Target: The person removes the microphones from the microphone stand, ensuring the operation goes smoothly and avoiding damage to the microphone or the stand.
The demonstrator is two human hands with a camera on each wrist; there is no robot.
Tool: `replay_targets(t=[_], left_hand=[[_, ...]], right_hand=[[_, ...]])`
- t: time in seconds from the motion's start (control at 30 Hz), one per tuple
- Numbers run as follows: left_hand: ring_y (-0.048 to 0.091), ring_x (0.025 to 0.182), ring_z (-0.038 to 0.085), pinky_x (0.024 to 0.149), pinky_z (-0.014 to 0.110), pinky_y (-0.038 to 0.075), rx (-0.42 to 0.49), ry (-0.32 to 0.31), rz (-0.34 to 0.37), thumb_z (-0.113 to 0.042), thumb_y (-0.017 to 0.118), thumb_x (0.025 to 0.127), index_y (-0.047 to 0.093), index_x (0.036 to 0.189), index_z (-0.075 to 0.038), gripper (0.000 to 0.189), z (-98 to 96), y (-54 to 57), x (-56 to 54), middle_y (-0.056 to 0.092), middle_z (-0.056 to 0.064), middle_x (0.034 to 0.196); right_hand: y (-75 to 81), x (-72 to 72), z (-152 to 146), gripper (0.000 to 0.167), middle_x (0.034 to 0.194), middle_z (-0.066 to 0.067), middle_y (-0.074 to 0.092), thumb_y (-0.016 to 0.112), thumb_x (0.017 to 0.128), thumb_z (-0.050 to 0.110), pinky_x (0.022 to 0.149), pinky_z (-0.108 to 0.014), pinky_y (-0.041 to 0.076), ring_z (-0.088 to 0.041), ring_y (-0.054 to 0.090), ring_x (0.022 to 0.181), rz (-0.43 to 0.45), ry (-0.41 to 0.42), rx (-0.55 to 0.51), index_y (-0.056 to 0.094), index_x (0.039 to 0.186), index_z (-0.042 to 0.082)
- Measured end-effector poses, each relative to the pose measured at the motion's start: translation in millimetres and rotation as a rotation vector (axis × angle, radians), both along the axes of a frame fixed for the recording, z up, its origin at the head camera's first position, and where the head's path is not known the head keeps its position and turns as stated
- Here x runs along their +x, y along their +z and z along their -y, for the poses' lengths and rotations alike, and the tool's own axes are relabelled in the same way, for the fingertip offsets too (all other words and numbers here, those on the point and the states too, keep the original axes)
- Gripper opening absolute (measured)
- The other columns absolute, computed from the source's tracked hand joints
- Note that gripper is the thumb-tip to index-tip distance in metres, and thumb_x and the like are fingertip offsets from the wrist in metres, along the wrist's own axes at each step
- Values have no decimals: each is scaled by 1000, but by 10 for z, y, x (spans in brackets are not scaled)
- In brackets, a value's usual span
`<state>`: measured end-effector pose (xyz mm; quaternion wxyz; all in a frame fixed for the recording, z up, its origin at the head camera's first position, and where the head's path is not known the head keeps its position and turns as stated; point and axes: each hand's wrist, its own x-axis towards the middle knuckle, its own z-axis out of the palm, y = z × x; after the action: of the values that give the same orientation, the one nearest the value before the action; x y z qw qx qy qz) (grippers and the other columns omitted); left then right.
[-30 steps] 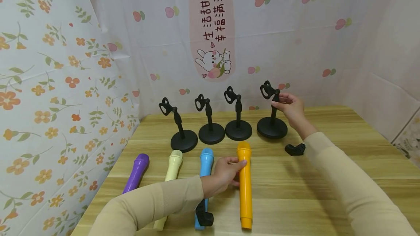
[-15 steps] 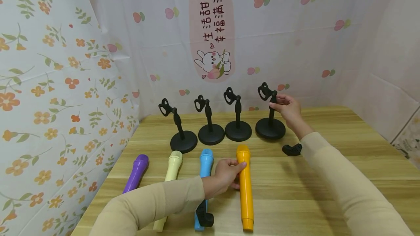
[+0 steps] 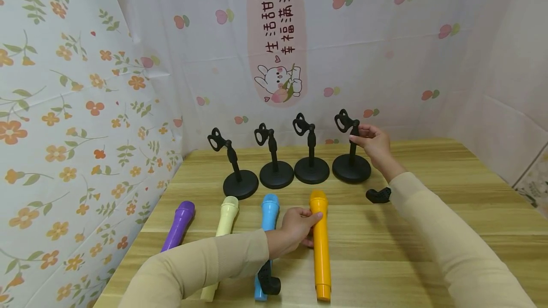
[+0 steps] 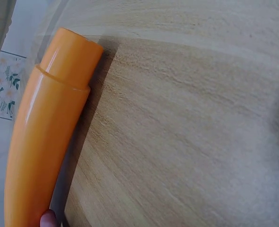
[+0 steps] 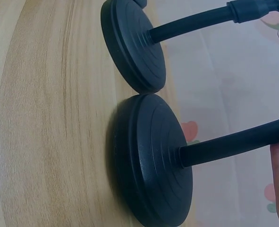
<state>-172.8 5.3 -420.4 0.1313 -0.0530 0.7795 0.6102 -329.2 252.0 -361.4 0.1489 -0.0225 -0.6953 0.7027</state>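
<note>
My left hand [image 3: 295, 229] grips the orange microphone [image 3: 322, 255] near its head, thumb on top. The microphone lies lengthwise on the table, and its lower end [image 4: 71, 59] fills the left of the left wrist view. My right hand [image 3: 373, 144] pinches the pole of the rightmost black microphone stand [image 3: 352, 168], just under its clip. In the right wrist view that stand's round base [image 5: 153, 161] appears close beside a neighbouring base [image 5: 134, 47]. The clip on the held stand holds no microphone.
Three more black stands, left [image 3: 240, 184], middle [image 3: 276, 175] and right [image 3: 311, 170], form a row at the back. Purple [image 3: 179, 225], pale yellow [image 3: 227, 217] and blue [image 3: 269, 213] microphones lie left of the orange one. A patterned cloth [image 3: 364, 61] hangs behind the table.
My right hand has shifted the rightmost stand a little to the left, closer to the row. The orange microphone has slid slightly toward me in my left hand's grip.
</note>
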Motion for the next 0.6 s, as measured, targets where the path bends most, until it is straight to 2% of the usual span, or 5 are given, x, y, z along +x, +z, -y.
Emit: replay_targets(t=[0.13,0.6], left_hand=[[63,67,17,48,32,55,-18,2,10,-25,71,90,61,104,-2,28,-12,4,-10,61,7,83],[62,67,16,48,32,55,-52,-3,3,-24,71,90,62,104,-1,28,-24,5,-14,61,7,83]], right_hand=[[-5,1,4,27,97,0,58,74,86,3,75,-16,52,-5,63,82,-2,8,13,63,110,7],[-39,-1,33,27,98,0,57,75,85,8,78,-18,52,-6,61,86,16,1,34,63,109,9]])
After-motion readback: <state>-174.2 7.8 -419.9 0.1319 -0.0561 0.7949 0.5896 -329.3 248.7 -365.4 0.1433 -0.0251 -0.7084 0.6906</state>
